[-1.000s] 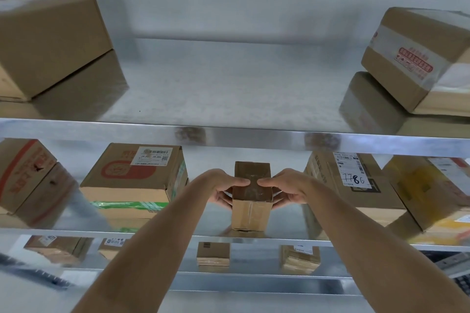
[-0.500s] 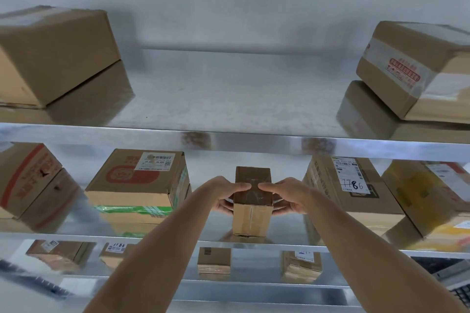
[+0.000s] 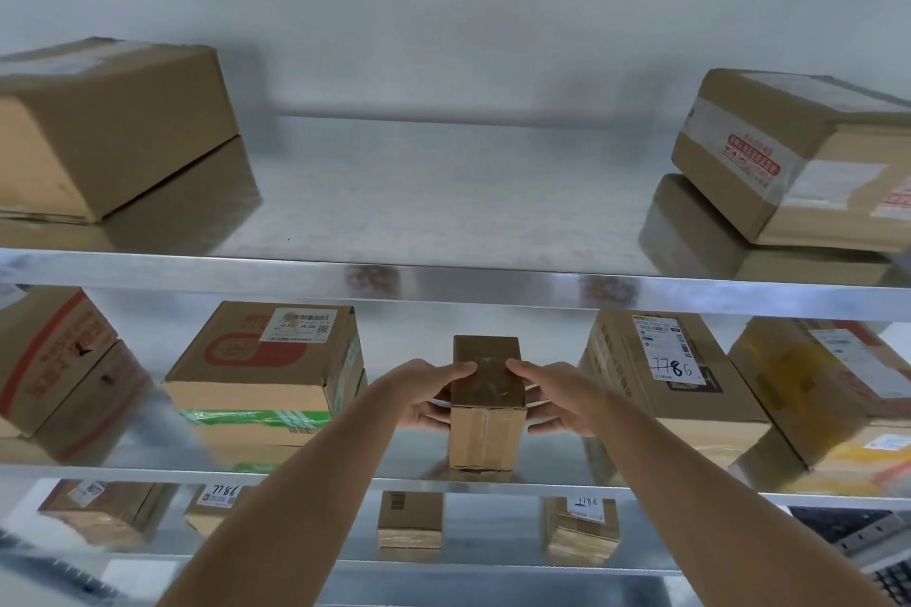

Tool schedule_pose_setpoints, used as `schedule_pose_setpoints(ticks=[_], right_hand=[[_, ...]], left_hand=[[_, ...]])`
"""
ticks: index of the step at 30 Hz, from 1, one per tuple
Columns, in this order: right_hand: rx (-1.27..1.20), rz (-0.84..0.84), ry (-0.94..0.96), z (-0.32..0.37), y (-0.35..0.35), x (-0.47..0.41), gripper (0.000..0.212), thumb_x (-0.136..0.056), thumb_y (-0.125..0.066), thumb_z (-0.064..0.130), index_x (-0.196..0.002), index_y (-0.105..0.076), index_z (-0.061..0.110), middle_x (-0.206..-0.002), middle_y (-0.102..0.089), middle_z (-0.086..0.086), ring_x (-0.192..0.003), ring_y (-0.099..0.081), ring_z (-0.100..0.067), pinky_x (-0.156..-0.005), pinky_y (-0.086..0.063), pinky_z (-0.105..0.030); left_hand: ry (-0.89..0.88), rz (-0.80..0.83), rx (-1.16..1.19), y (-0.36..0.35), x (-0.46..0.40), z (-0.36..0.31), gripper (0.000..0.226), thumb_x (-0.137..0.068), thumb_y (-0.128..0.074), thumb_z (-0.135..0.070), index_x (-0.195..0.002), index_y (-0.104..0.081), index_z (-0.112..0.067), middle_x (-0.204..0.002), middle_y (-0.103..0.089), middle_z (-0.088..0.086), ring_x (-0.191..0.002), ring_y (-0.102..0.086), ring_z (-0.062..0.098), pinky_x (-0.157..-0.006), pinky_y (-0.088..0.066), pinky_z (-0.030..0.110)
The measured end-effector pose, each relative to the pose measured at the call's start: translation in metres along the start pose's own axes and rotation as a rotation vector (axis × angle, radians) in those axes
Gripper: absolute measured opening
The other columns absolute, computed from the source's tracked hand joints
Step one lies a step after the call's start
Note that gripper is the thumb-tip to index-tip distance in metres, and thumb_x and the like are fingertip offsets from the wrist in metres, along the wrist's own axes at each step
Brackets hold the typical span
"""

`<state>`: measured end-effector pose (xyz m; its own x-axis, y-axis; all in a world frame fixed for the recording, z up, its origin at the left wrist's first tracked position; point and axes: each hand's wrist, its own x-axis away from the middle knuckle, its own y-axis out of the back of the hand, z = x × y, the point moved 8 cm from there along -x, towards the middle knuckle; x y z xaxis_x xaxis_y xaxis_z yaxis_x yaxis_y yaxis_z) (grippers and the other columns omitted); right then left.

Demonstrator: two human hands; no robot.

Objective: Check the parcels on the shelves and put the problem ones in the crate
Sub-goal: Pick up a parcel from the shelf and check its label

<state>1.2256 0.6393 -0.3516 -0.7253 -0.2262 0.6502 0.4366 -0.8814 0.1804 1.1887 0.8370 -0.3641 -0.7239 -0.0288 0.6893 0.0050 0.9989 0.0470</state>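
Note:
A small upright cardboard parcel [image 3: 487, 429] with a taped top stands on the middle shelf [image 3: 345, 476], near its front edge. My left hand [image 3: 426, 397] holds its left side with the thumb lying over the top. My right hand [image 3: 554, 402] holds the right side, its thumb tip on the top edge and its fingers along the side. Both forearms reach in from below.
Larger parcels flank the small one: a red-printed box [image 3: 266, 375] on the left and a box marked 7786 [image 3: 665, 370] on the right. The top shelf [image 3: 443, 276] carries boxes at both ends. Smaller parcels sit on the lower shelf. A dark gridded object [image 3: 858, 542] lies at the bottom right.
The parcel stays standing on the shelf between my hands. My thumbs have drawn a little apart on its top, and the view has shifted slightly.

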Motion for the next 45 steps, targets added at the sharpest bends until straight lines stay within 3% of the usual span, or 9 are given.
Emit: schedule_pose_setpoints(ticks=[6, 11, 16, 21, 25, 30, 36, 41, 45], right_hand=[[-0.010, 0.050, -0.023, -0.011, 0.001, -0.002, 0.044, -0.095, -0.067, 0.051, -0.119, -0.063, 0.013, -0.121, -0.070, -0.013, -0.110, -0.069, -0.033, -0.108, -0.050, -0.054], [0.070, 0.095, -0.103, -0.022, 0.007, -0.001, 0.080, -0.086, -0.069, 0.065, -0.142, -0.048, 0.013, -0.149, -0.053, -0.021, -0.119, -0.067, -0.040, -0.094, -0.058, -0.049], [0.056, 0.177, -0.211, -0.034, 0.005, 0.009, 0.090, -0.087, -0.059, 0.075, -0.145, -0.045, 0.008, -0.128, -0.068, -0.029, -0.102, -0.075, -0.038, -0.090, -0.062, -0.046], [-0.072, 0.139, -0.138, -0.024, 0.004, 0.006, 0.064, -0.097, -0.059, 0.059, -0.121, -0.055, 0.000, -0.108, -0.074, -0.030, -0.102, -0.075, -0.039, -0.093, -0.060, -0.047], [-0.086, -0.046, -0.005, -0.008, 0.022, -0.012, 0.052, -0.101, -0.063, 0.045, -0.122, -0.059, -0.002, -0.102, -0.075, -0.028, -0.095, -0.076, -0.037, -0.090, -0.062, -0.048], [-0.099, -0.170, 0.048, 0.004, 0.030, -0.026, 0.039, -0.101, -0.065, 0.036, -0.119, -0.063, 0.002, -0.106, -0.074, -0.020, -0.096, -0.075, -0.032, -0.095, -0.058, -0.049], [-0.165, -0.123, 0.006, 0.010, 0.023, -0.019, 0.046, -0.106, -0.051, 0.046, -0.115, -0.063, 0.002, -0.114, -0.072, -0.021, -0.101, -0.071, -0.037, -0.084, -0.058, -0.045], [-0.197, -0.126, 0.032, 0.015, 0.025, -0.021, 0.047, -0.108, -0.046, 0.043, -0.111, -0.065, 0.000, -0.108, -0.072, -0.024, -0.102, -0.072, -0.038, -0.097, -0.058, -0.052], [-0.175, -0.125, -0.005, 0.009, 0.031, -0.027, 0.053, -0.106, -0.048, 0.048, -0.117, -0.063, -0.001, -0.115, -0.070, -0.025, -0.103, -0.071, -0.041, -0.096, -0.059, -0.053]], left_hand=[[-0.011, -0.026, -0.014, 0.004, -0.004, -0.002, 0.051, -0.091, -0.078, -0.043, -0.124, -0.056, -0.010, -0.119, -0.069, 0.017, -0.106, -0.071, 0.037, -0.101, -0.057, 0.053], [-0.078, -0.083, 0.037, 0.014, -0.016, -0.017, 0.065, -0.091, -0.067, -0.062, -0.138, -0.053, -0.020, -0.136, -0.060, 0.012, -0.120, -0.063, 0.034, -0.105, -0.053, 0.054], [-0.137, -0.101, 0.061, 0.014, -0.023, -0.032, 0.050, -0.102, -0.054, -0.058, -0.137, -0.057, -0.023, -0.141, -0.059, 0.001, -0.122, -0.061, 0.030, -0.107, -0.050, 0.052], [-0.152, -0.071, 0.074, 0.002, -0.020, -0.035, 0.040, -0.107, -0.045, -0.053, -0.118, -0.066, -0.020, -0.127, -0.068, 0.003, -0.116, -0.065, 0.030, -0.110, -0.048, 0.055], [-0.167, -0.129, 0.050, 0.017, -0.016, -0.032, 0.049, -0.107, -0.045, -0.054, -0.124, -0.065, -0.014, -0.132, -0.063, 0.003, -0.121, -0.060, 0.029, -0.106, -0.048, 0.048], [-0.120, -0.130, 0.046, 0.028, -0.016, -0.018, 0.052, -0.106, -0.047, -0.055, -0.099, -0.069, -0.008, -0.119, -0.071, 0.009, -0.116, -0.065, 0.028, -0.110, -0.048, 0.048], [-0.090, -0.098, 0.054, 0.031, -0.018, -0.019, 0.052, -0.106, -0.045, -0.055, -0.117, -0.068, -0.010, -0.111, -0.076, 0.011, -0.107, -0.071, 0.028, -0.109, -0.050, 0.050], [-0.065, -0.040, 0.013, 0.020, -0.013, -0.025, 0.050, -0.107, -0.043, -0.056, -0.113, -0.069, -0.013, -0.110, -0.074, 0.013, -0.105, -0.071, 0.030, -0.106, -0.052, 0.050], [-0.064, -0.103, -0.020, 0.023, -0.018, -0.026, 0.054, -0.107, -0.041, -0.057, -0.110, -0.068, -0.010, -0.111, -0.073, 0.013, -0.106, -0.070, 0.029, -0.107, -0.050, 0.051]])
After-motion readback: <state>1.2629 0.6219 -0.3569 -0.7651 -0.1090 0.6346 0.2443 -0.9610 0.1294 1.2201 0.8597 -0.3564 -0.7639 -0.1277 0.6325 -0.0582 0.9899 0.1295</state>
